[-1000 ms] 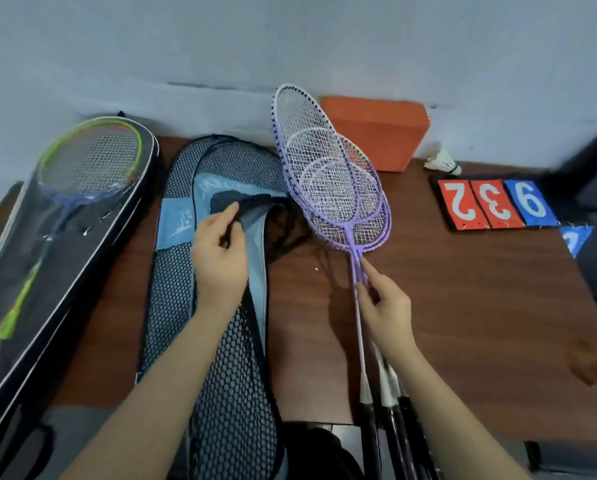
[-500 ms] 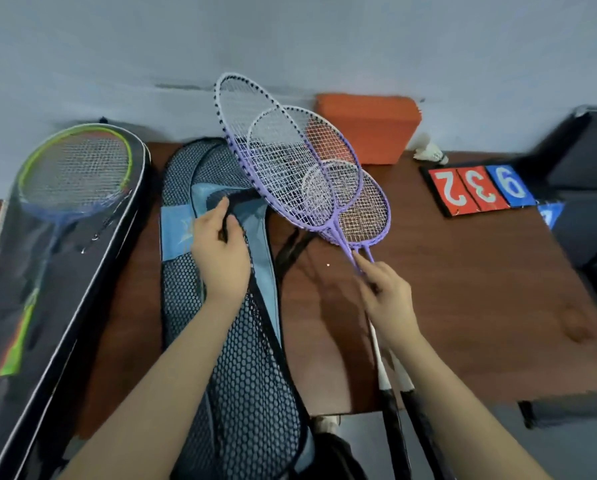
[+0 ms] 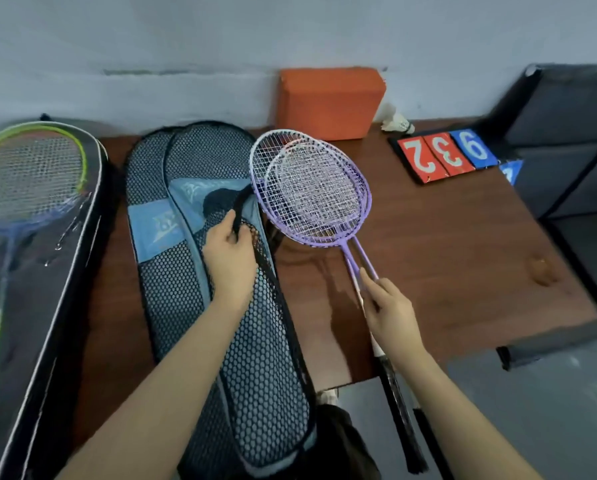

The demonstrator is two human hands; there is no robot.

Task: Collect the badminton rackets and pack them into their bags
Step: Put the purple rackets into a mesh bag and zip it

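the left hand (image 3: 229, 258) is pinching the mesh bag's (image 3: 255, 368) black edge (image 3: 241, 206) while the right hand (image 3: 389, 315) is gripping two purple rackets (image 3: 307, 192) by their shafts, risking strings snagging the mesh.

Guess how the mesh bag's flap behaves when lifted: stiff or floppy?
Likely floppy: the mesh racket bag folds where the left hand grips its black edge. Probably light, being open netting. It may snag the purple rackets held by the right hand.

Score cards (image 3: 448, 155) on far right of table (image 3: 463, 254): three in a row, white digits, seen upside down. Left to right: "2" on red, "3" on red, "9" on blue. Mesh bag (image 3: 193, 237) logo: pale print on blue panel, illegible.
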